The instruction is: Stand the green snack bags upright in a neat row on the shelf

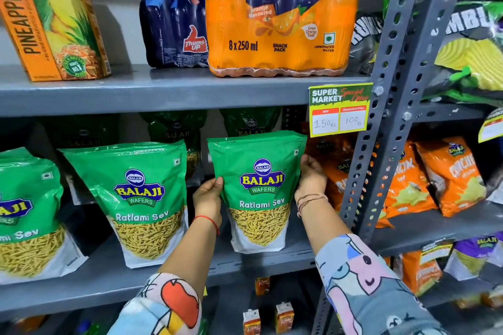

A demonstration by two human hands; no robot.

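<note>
A green Ratlami Sev bag (pixel 258 190) stands upright on the grey middle shelf (pixel 272 261), right of centre. My left hand (pixel 208 197) grips its left edge and my right hand (pixel 311 177) grips its right edge. A second green bag (pixel 138 198) stands to its left, leaning slightly left. A third green bag (pixel 24 215) stands at the far left, partly cut off by the frame. More green bags (pixel 174 128) stand in shadow behind the front row.
Orange snack bags (pixel 337 171) sit just right of the held bag, beside the perforated grey upright (pixel 381 117). A price tag (pixel 339 109) hangs from the upper shelf edge. A Fanta pack (pixel 280 13), cola pack and pineapple carton stand above. Small juice cartons stand below.
</note>
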